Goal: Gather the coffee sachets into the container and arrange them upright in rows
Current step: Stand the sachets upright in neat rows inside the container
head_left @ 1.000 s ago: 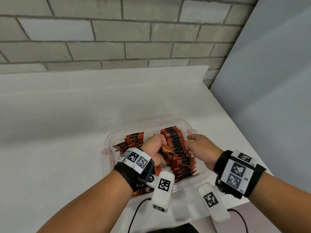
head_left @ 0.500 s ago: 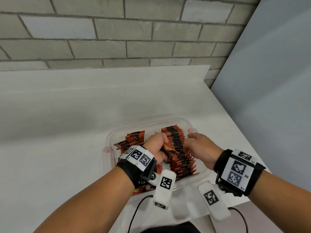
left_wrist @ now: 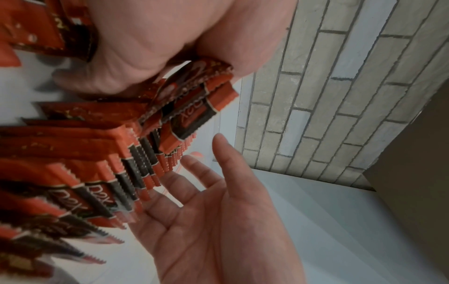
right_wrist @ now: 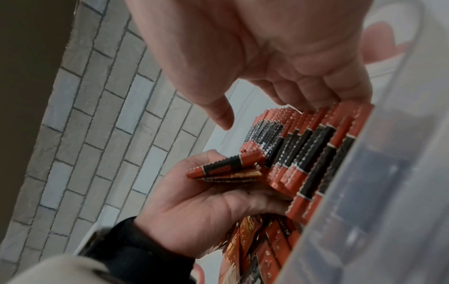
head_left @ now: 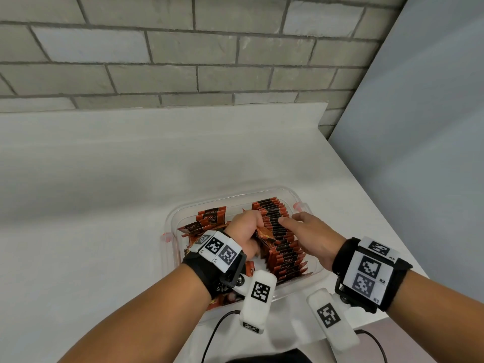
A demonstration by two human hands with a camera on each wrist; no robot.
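A clear plastic container (head_left: pixel 230 199) sits on the white table near its front edge. A long row of red-and-black coffee sachets (head_left: pixel 280 231) stands upright along its right side. Loose sachets (head_left: pixel 207 221) lie jumbled on its left. My left hand (head_left: pixel 248 231) grips a small bunch of sachets (right_wrist: pixel 226 169) beside the row, also seen in the left wrist view (left_wrist: pixel 194 100). My right hand (head_left: pixel 306 231) rests its straight fingers (right_wrist: pixel 323 90) on the tops of the standing row (right_wrist: pixel 311 146), thumb spread out.
A grey brick wall (head_left: pixel 183 53) rises behind the table (head_left: pixel 104 179). A grey panel (head_left: pixel 419 127) stands off the table's right edge. Cables (head_left: pixel 214 328) trail from the wrist cameras at the near edge.
My left hand has lifted its bunch of sachets up and back, close against the row. My right hand has moved inward, its fingers now on the row's tops.
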